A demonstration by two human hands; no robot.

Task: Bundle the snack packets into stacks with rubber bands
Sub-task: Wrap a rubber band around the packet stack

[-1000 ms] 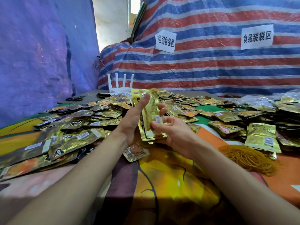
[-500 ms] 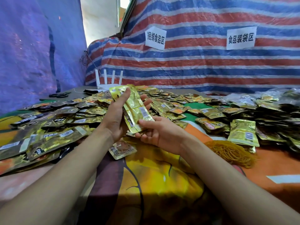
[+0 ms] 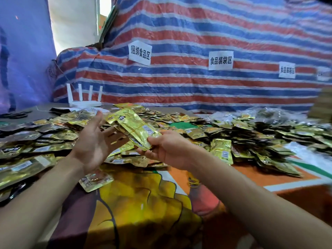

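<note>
Above the table (image 3: 143, 203), in mid-air: a stack (image 3: 133, 125) of gold packets, tilted, far end up and leftward. Pinched at the near end by the right hand (image 3: 167, 150), thumb on top, fingers curled beneath. Just beside it, spread wide with palm facing the stack: the left hand (image 3: 93, 139); touching or not, cannot tell. Heaped on both sides: loose packets (image 3: 251, 139). By the right forearm, mostly hidden: bands (image 3: 192, 179). At the far edge, before a striped tarp (image 3: 197, 87): a router (image 3: 83, 103).
</note>
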